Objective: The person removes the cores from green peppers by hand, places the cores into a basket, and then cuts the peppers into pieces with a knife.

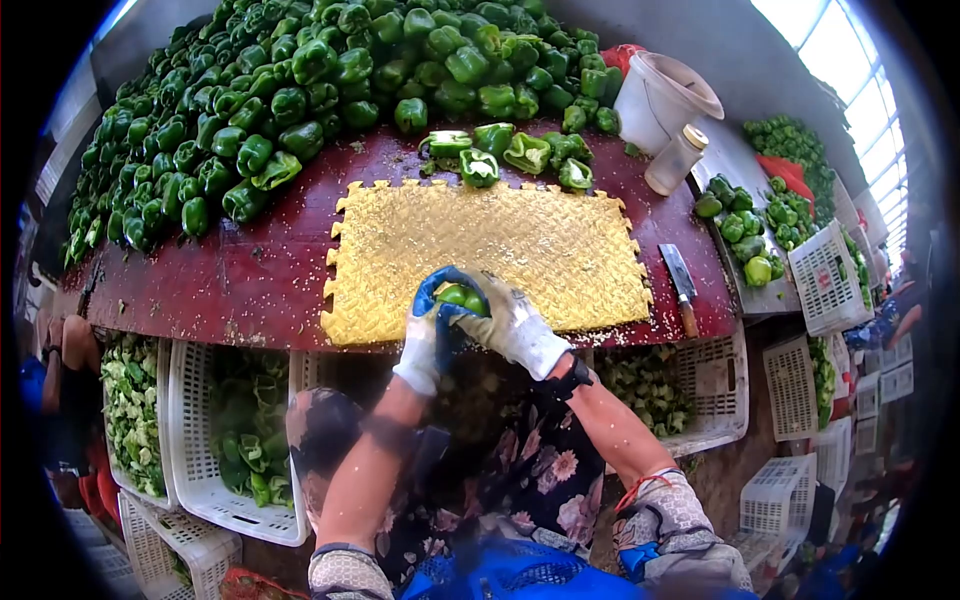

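The left hand (428,335) cups and the right hand (515,325) grips one green bell pepper (462,297) — both clamped on it — over the yellow foam mat's (480,240) near edge, probably so scraps drop into the white crates (190,440) below.

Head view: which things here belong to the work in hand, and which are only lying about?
In use: the green pepper, held by left hand and right hand; the yellow mat beside them; probably the pepper pile and the white crates.
Lying about: knife, white bucket, jar.
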Demonstrator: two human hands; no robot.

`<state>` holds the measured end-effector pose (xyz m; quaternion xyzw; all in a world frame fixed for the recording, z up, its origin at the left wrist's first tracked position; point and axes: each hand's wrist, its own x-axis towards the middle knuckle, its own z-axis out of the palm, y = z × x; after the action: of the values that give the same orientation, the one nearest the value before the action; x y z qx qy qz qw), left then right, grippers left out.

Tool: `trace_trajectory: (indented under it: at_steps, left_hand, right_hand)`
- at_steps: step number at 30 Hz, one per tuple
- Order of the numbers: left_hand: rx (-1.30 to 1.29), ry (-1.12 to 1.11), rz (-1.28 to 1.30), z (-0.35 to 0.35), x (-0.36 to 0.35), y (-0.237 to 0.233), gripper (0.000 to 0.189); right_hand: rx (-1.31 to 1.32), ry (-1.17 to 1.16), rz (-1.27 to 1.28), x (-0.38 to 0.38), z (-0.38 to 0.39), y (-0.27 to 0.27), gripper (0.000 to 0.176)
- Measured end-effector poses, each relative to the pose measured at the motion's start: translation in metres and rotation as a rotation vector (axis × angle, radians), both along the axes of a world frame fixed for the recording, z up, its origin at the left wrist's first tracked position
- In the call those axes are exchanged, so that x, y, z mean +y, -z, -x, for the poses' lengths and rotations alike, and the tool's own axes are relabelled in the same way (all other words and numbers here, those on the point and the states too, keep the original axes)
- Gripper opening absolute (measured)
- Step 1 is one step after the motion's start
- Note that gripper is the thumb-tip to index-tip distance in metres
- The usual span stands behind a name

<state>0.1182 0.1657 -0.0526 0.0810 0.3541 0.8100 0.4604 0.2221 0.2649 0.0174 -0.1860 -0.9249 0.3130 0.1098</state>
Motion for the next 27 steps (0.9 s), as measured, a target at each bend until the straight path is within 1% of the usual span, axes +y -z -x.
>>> trace_trajectory:
  at_steps: [1, 2, 4, 5, 6, 8, 9, 10, 12, 13, 14, 16, 17, 18, 20, 21, 22, 24, 25, 26, 27]
  left_hand:
    - [0.070, -0.057, -0.047, -0.002, -0.001, -0.004, 0.047]
    - [0.068, -0.059, -0.046, -0.003, -0.001, -0.008, 0.047]
    - [0.199, -0.064, 0.112, -0.003, -0.001, -0.014, 0.044]
    - [0.275, -0.092, 0.141, -0.004, -0.002, -0.015, 0.048]
    - [0.275, -0.087, 0.145, -0.005, -0.002, -0.015, 0.048]
    - [0.301, -0.127, -0.042, -0.006, -0.003, -0.012, 0.055]
    - [0.296, -0.066, -0.045, -0.003, -0.007, -0.010, 0.061]
    - [0.298, -0.058, -0.046, -0.003, -0.007, -0.016, 0.061]
    - [0.278, 0.000, -0.151, -0.002, -0.007, -0.028, 0.066]
    - [0.273, -0.026, -0.176, 0.000, -0.003, -0.030, 0.070]
    - [0.253, -0.053, -0.165, 0.000, -0.007, -0.045, 0.073]
    - [0.221, -0.064, -0.249, 0.009, -0.008, -0.046, 0.074]
    - [0.228, -0.017, -0.239, 0.019, -0.009, -0.037, 0.075]
    - [0.230, -0.010, -0.242, 0.018, -0.005, -0.026, 0.075]
    - [0.317, -0.196, 0.305, 0.007, 0.000, -0.018, 0.082]
    - [0.379, -0.186, 0.379, 0.007, 0.000, -0.006, 0.086]
    - [0.386, -0.225, 0.381, 0.001, 0.000, -0.011, 0.085]
    - [0.443, -0.266, 0.346, -0.001, -0.002, -0.021, 0.077]
    - [0.449, -0.261, 0.350, -0.001, -0.004, -0.016, 0.077]
    - [0.355, -0.358, 0.266, 0.001, -0.003, -0.010, 0.068]
    - [0.256, -0.454, 0.180, 0.002, -0.003, -0.006, 0.060]
  right_hand:
    - [0.079, -0.013, 0.045, 0.001, 0.003, 0.006, 0.053]
    - [0.078, -0.015, 0.046, 0.002, 0.005, 0.012, 0.053]
    - [0.155, 0.122, 0.480, 0.005, 0.010, 0.022, 0.047]
    - [0.167, 0.138, 0.606, 0.007, 0.014, 0.027, 0.041]
    - [0.168, 0.143, 0.610, 0.009, 0.015, 0.031, 0.041]
    - [0.187, 0.238, 0.736, 0.015, 0.019, 0.035, 0.037]
    - [0.262, 0.253, 1.045, 0.029, 0.025, 0.050, 0.033]
    - [0.268, 0.260, 1.045, 0.032, 0.023, 0.051, 0.033]
    - [0.265, 0.321, 1.527, 0.042, 0.018, 0.051, 0.032]
    - [0.317, 0.534, 1.432, 0.038, 0.019, 0.034, 0.034]
    - [0.327, 0.617, 1.394, 0.043, 0.015, 0.021, 0.033]
    - [0.489, 0.713, 1.229, 0.052, 0.010, -0.001, 0.030]
    - [0.604, 0.603, 1.002, 0.059, 0.005, 0.001, 0.028]
    - [0.651, 0.584, 0.783, 0.067, 0.006, 0.002, 0.027]
    - [0.061, 0.550, 0.128, 0.084, 0.007, 0.004, 0.028]
    - [0.000, 0.519, -0.184, 0.095, 0.004, 0.024, 0.029]
    - [0.015, 0.521, -0.197, 0.096, 0.008, 0.019, 0.029]
    - [0.314, 0.714, 0.457, 0.081, 0.016, 0.005, 0.035]
    - [0.291, 0.696, 0.571, 0.063, 0.018, -0.013, 0.042]
    - [0.226, 0.515, 0.587, 0.037, 0.024, -0.052, 0.036]
    - [0.253, 0.325, 0.658, 0.026, 0.029, -0.046, 0.042]
